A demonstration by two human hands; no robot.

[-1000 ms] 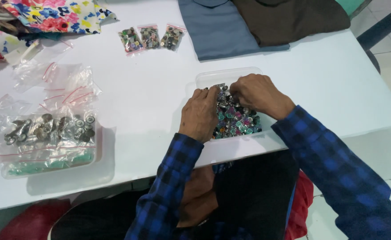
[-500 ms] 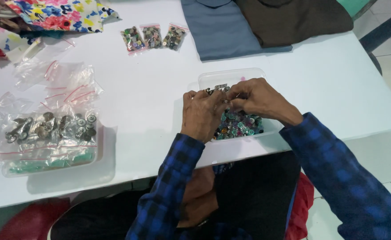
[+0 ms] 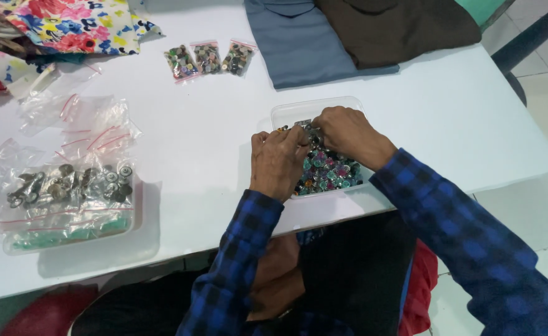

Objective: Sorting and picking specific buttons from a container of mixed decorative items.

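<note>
Both hands worked over a tray of buttons.
The left hand [image 3: 278, 163] and right hand [image 3: 349, 134] met above the clear tray [image 3: 286, 113] on the white worktop [image 3: 212, 155], fingertips pinching a small piece [image 3: 303, 124] together, steadying it over the buttons [image 3: 327, 171].

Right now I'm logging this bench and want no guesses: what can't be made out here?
Head view only:
- What the left hand and right hand pinch: their fingers hide it.
- Much of the clear tray: covered by both hands.
- Contents of three small bags: too small.
- Floral cloth: cut off by the top edge.
</note>
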